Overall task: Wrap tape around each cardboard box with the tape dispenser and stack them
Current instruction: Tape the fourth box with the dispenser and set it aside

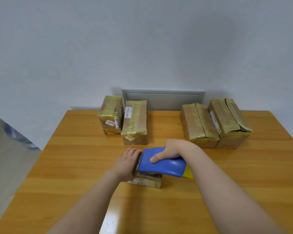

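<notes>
Wooden table [74, 166] against a pale wall [142, 39] (grey panel [162, 100] behind).

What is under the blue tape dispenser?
A small cardboard box, held by the left hand. The dispenser, gripped by the right hand, covers its top; tape there is unseen.

The blue tape dispenser [161, 162] is covering most of the small cardboard box [147, 182] beneath it, and the right hand [172, 149] is hiding its fingers over the dispenser's far side. Beyond the dispenser, box labels [128, 112] are showing unreadable print; far left of it, a bluish shape [19, 135], perhaps plastic, is blurring.
</notes>
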